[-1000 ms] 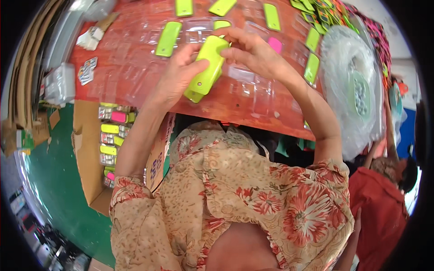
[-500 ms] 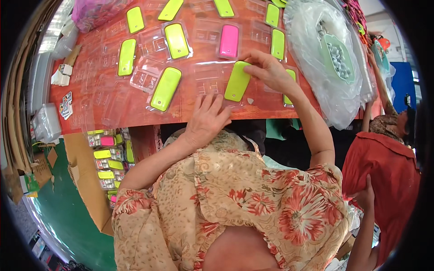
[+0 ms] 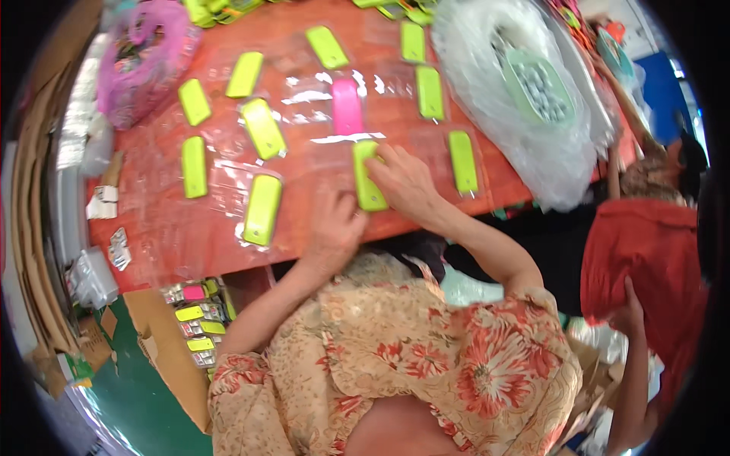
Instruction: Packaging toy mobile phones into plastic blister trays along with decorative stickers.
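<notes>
At surface's (image 3: pixel 293 237) near edge, our R hand (image 3: pixel 405 181) is on a green case (image 3: pixel 370 181), L hand (image 3: pixel 334 229) blurred beside it; grips we can't tell. Pink case (image 3: pixel 347 108) + approx. 9 other greens (image 3: pixel 262 209) sit in trays (image 3: pixel 308 97); leftmost trays (image 3: pixel 148 169) lack cases.

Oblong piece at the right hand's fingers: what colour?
The oblong piece is bright yellow-green; the head view shows it best.

Your left hand (image 3: pixel 334 232), near centre, is blurred, its grip unclear. Your right hand (image 3: pixel 407 182) hides part of the lime-green case (image 3: pixel 369 190) at mid-frame. Upper left, the top edge crops a lime-green pile (image 3: pixel 220 11); contents of the pink bag (image 3: pixel 148 74) are too small to tell.
</notes>
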Tool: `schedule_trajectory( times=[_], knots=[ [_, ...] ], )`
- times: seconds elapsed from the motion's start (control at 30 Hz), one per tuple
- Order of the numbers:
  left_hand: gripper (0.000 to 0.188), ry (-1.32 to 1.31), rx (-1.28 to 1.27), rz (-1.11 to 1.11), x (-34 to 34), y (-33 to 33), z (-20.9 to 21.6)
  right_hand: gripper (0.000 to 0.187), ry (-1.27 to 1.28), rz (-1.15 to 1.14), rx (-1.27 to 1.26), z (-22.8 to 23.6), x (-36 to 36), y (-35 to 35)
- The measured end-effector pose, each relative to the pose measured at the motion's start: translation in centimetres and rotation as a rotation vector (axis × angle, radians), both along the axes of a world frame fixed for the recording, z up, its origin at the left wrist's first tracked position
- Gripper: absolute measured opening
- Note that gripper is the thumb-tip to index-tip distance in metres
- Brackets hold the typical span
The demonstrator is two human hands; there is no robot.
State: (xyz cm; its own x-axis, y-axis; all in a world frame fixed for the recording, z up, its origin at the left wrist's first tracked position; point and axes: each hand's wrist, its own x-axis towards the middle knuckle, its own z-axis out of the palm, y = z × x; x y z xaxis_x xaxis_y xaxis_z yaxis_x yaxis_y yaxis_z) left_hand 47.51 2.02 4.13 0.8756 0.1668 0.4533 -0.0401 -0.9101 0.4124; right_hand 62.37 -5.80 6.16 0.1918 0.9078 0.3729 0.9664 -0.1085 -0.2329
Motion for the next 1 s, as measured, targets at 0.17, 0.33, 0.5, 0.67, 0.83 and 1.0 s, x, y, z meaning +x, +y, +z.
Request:
schedule_trajectory(
  times=[0.17,0.33,0.5,0.67,0.83,1.0],
  knots=[
    [0.023,-0.04,-0.088,-0.008,0.3,0.0,2.2,0.022,0.261,0.061,-0.284,5.6,2.4,2.4],
    [0.017,-0.11,-0.075,0.184,-1.2,5.6,5.6,0.023,0.138,0.097,-0.117,6.0,9.4,13.5],
    [0.012,-0.099,-0.327,0.403,0.2,16.0,6.3,0.037,-0.274,0.0,0.048,3.8,15.6,26.9],
    [0.015,-0.046,-0.501,0.531,5.0,23.8,6.0,0.033,-0.658,-0.063,0.169,-0.9,19.9,33.5],
    [0.021,-0.049,-0.868,0.517,10.6,27.4,4.2,0.043,-0.439,0.069,-0.079,0.9,20.8,34.5],
    [0.051,-0.01,-1.895,0.328,17.9,29.5,3.5,0.04,-0.427,0.114,0.054,0.5,19.8,34.2]
  ],
)
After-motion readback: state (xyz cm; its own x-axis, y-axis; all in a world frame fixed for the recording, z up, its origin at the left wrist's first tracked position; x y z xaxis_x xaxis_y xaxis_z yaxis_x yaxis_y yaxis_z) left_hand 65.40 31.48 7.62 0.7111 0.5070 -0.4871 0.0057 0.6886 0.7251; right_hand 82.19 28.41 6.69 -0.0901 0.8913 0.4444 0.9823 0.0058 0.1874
